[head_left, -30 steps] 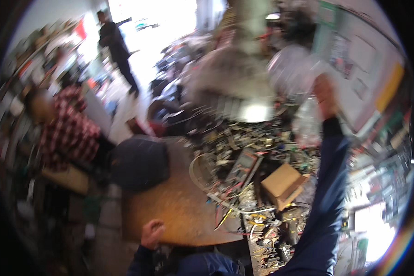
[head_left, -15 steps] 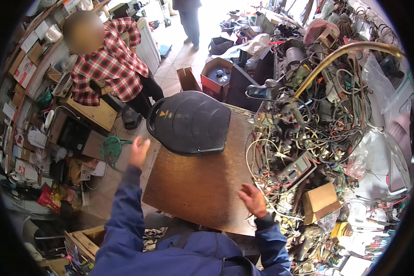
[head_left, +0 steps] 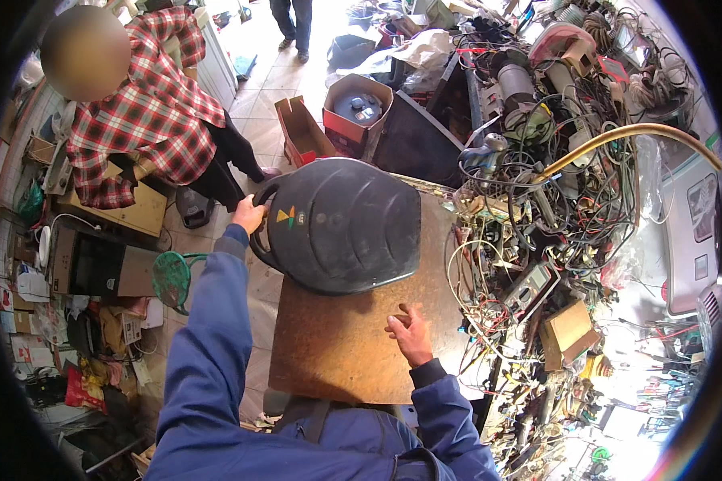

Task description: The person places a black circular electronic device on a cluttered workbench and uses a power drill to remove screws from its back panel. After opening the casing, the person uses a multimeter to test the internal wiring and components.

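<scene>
A big black plastic shell (head_left: 345, 224) with rounded sides, raised ridges and a small coloured sticker lies at the far end of the brown wooden table (head_left: 329, 353). A loop handle is formed at its left end. My left hand (head_left: 249, 215) is closed on the upper part of that handle, its fingertips partly hidden behind it. Over the table's right half, short of the shell's near edge, my right hand (head_left: 410, 333) is held with its fingers apart and nothing in it.
Tangled cables (head_left: 569, 200), a multimeter (head_left: 529, 287) and an open cardboard box (head_left: 567, 333) crowd the right side. A brass-coloured curved pipe (head_left: 634, 131) arches above them. At left, a person in a checked shirt (head_left: 156, 112) stands near a green stool (head_left: 171, 280). Open boxes (head_left: 305, 136) lie beyond the table.
My left hand has reached forward and taken hold of the shell's handle. My right hand has moved left and forward over the table. The view has shifted.
</scene>
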The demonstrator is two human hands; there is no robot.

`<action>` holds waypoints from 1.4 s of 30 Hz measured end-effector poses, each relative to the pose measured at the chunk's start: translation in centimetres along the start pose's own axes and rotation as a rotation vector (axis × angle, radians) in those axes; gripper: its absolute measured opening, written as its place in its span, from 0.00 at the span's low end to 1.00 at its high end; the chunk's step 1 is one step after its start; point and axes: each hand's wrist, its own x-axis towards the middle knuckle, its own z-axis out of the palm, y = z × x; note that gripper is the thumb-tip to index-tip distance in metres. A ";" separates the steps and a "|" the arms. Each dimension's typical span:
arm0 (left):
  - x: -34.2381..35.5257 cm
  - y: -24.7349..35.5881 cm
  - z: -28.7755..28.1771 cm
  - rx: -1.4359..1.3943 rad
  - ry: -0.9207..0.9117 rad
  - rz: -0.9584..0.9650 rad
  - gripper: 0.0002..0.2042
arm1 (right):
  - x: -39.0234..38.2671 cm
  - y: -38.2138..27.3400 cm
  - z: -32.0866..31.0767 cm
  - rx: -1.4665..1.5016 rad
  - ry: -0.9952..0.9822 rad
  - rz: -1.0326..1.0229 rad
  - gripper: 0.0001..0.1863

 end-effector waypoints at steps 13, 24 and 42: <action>-39.8 -5.0 9.1 -0.602 -0.204 -0.356 0.18 | -8.2 7.1 -4.9 0.057 0.041 0.147 0.23; -40.2 0.0 8.1 -0.224 -0.673 -0.185 0.12 | -12.3 13.0 -15.8 0.032 0.153 0.130 0.24; -10.5 -5.9 1.2 0.084 -0.610 -0.235 0.15 | -18.3 15.8 -8.7 -0.046 0.184 0.321 0.17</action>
